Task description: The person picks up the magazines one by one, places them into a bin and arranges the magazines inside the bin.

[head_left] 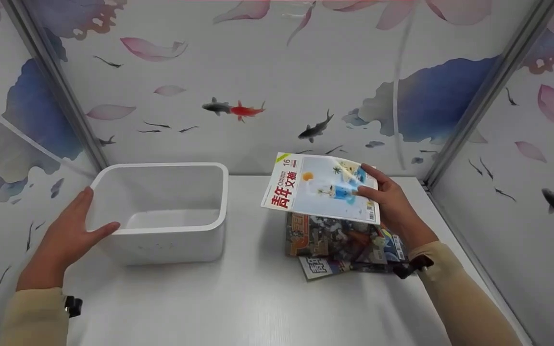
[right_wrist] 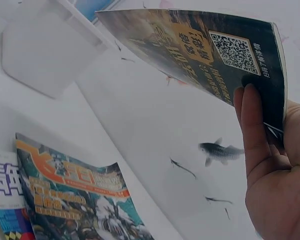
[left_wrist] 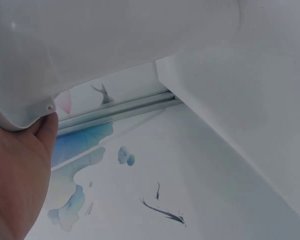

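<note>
In the head view my right hand (head_left: 397, 206) grips a magazine (head_left: 325, 187) by its right end, raised above a small pile of magazines (head_left: 339, 240). The held magazine has a pale blue cover with red lettering; its dark back, with a QR code, shows in the right wrist view (right_wrist: 215, 55). My left hand (head_left: 68, 230) is at the left end of a white plastic bin (head_left: 171, 250), thumb over the near rim and fingers along the left side. The left wrist view shows that hand (left_wrist: 20, 175) against the bin's rim; its fingertips are partly hidden.
The bin stands on the left of a white table (head_left: 253, 298), its inside showing no contents. Printed white panels (head_left: 267, 62) with fish and petals enclose the back and both sides. Metal corner posts (head_left: 56, 86) rise at the back left and back right.
</note>
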The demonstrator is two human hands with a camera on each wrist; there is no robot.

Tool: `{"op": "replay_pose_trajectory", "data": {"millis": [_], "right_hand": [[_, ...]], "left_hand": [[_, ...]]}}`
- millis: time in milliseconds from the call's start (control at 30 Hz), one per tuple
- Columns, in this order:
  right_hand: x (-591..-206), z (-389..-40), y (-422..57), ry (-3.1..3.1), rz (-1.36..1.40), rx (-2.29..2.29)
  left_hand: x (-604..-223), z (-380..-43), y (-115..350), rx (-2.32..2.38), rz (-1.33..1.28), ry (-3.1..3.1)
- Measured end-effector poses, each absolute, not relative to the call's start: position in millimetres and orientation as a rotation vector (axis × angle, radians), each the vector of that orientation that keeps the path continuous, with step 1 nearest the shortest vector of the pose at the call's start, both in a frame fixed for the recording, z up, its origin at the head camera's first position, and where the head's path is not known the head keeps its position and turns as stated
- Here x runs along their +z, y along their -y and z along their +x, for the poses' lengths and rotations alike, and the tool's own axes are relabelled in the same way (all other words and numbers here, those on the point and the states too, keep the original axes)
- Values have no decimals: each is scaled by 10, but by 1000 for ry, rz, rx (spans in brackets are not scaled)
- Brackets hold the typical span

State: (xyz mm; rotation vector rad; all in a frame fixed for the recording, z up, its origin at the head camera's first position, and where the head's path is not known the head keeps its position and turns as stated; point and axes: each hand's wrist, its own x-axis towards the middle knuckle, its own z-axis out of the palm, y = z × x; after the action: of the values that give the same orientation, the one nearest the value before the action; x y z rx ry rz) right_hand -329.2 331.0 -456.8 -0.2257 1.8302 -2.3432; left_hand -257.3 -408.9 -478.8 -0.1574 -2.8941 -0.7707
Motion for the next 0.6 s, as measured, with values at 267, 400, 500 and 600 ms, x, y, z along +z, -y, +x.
{"op": "replay_pose_trajectory", "data": {"millis": [267,400,500,600], "right_hand": [[-4490,-3360,-3152,-1834,-250,-2344],[-4464,-3387,-3091,-1849,-252,-2337],[-4437,-3400,-3022,-1831,-241,-2351],[-4411,-3426,-2941,-1815,-249,-2360]], "left_hand": [[-4807,-2577,4087,-764,-150,2891],[-4812,-2579,4083,-760,-147,2889],[-4806,-2580,4086,-758,-152,2889],[-4799,-2580,4086,-760,-152,2892]]}}
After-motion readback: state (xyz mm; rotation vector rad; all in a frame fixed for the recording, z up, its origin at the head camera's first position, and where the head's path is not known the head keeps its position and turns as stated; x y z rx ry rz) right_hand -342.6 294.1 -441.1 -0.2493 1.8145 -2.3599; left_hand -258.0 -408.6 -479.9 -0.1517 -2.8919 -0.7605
